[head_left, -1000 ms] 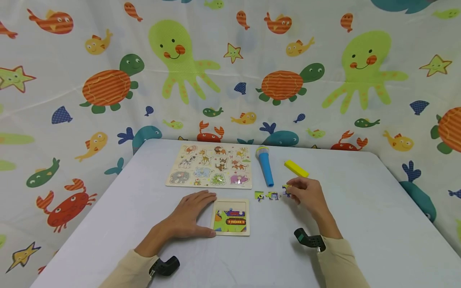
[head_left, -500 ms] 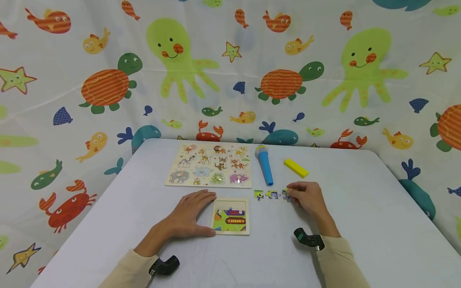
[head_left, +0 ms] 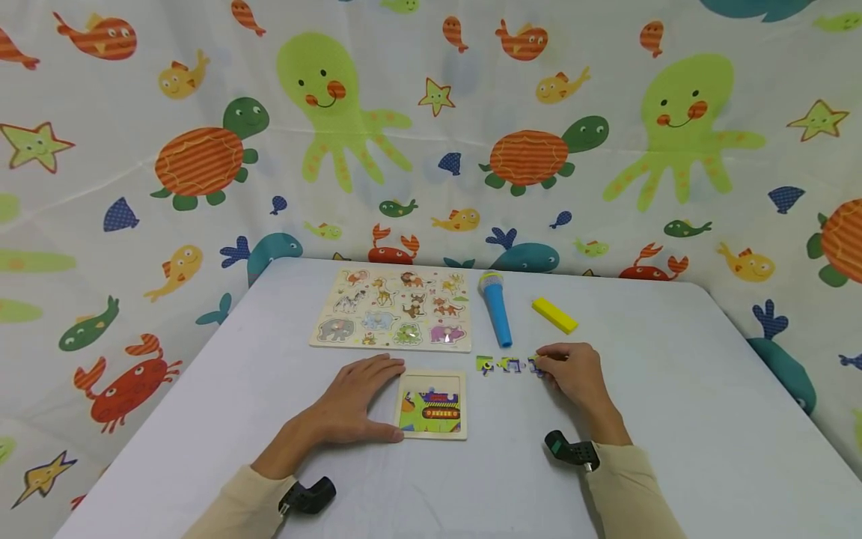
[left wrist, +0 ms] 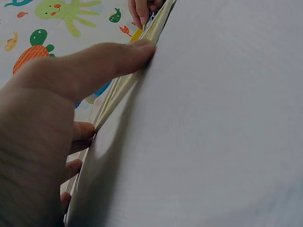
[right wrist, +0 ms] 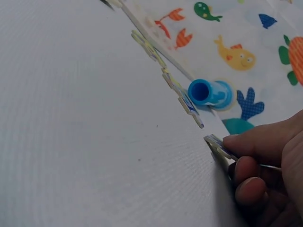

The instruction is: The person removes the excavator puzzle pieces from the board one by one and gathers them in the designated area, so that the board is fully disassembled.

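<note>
My left hand [head_left: 353,400] rests on the white table against the left side of a small square wooden puzzle tray [head_left: 431,436]. Its thumb touches the tray's near left corner, and the fingertips reach toward the far left corner. Joined pieces showing a colourful vehicle picture fill the tray's lower part; the upper part is bare wood. My right hand [head_left: 575,372] pinches a small puzzle piece [right wrist: 218,144] between thumb and fingers, low over the table. Two more puzzle pieces, one on the left [head_left: 485,364] and one in the middle [head_left: 510,365], lie in a row beside it.
Behind the hands lies a larger wooden animal puzzle board [head_left: 390,311]. A blue toy microphone [head_left: 497,311] stands to its right, lying on its side, with a yellow block [head_left: 555,315] farther right. A sea-animal cloth [head_left: 431,135] hangs behind the table.
The right hand has moved slightly toward the person and lowered its piece into line with the other two. The left hand and the tray stay in place.
</note>
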{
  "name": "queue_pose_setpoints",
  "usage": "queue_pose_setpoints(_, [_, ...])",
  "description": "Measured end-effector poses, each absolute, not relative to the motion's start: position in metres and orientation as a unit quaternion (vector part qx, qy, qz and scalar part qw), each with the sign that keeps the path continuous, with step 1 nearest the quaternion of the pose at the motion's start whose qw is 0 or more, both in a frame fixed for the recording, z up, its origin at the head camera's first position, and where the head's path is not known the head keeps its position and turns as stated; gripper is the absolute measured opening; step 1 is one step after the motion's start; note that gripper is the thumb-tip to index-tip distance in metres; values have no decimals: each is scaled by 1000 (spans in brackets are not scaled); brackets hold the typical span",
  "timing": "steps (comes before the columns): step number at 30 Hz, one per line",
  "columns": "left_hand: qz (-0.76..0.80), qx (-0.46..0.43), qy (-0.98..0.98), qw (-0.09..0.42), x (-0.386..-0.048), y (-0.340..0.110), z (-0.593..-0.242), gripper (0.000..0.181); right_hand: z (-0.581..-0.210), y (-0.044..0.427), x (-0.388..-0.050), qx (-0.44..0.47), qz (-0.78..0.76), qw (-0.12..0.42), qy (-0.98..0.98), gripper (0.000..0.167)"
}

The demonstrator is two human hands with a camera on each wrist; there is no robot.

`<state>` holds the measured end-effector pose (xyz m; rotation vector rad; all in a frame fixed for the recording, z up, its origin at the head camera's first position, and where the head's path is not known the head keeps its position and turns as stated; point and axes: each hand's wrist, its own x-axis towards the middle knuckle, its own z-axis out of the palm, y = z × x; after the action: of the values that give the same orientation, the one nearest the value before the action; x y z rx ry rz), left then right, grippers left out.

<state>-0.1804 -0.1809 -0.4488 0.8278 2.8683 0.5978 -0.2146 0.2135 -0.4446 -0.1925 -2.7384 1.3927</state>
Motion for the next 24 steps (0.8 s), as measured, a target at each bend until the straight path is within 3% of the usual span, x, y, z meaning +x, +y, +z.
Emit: queue_pose_setpoints(24, [196,267,943,45,-178,-179,-446,102,-445,214,-214,-50,392,56,-917,16])
